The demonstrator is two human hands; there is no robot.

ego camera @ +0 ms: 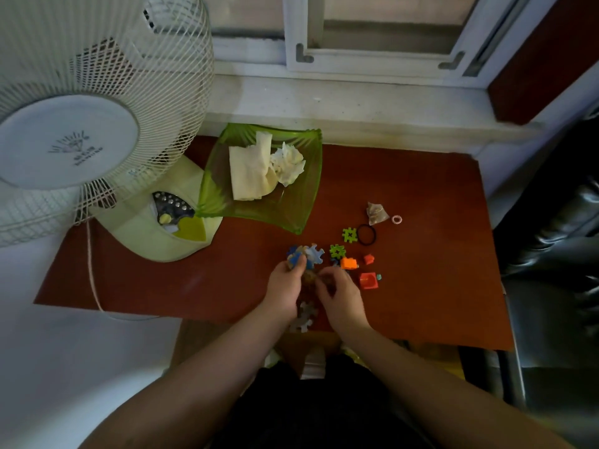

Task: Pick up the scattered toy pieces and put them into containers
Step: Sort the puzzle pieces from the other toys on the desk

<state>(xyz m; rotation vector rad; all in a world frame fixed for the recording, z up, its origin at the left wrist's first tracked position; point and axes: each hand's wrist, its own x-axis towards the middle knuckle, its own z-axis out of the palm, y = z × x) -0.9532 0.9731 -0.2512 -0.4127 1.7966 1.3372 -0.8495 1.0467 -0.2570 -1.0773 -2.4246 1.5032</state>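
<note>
Grey puzzle pieces (306, 314) lying at near tabletop (162, 280) edge, between wrists. Left hand (287, 285) gripping blue puzzle pieces (308, 254). Right hand (340, 294) curling fingers over small piece, grip unclear. Orange blocks (358, 270), green connector pieces (343, 243) lying just right. Green dish (301, 205) holding tissues farther back. Fan (74, 140) hub logo showing, writing unreadable.

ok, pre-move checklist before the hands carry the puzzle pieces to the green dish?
1. Left hand grips puzzle pieces: ok.
2. Right hand has a piece: cannot tell, fingers curled and blurred.
3. Green dish free for toys: not ok, tissues lie in it.
4. Path to dish unobstructed: ok.
5. Loose pieces left: not ok, green gears, orange block, grey pieces remain.
</note>
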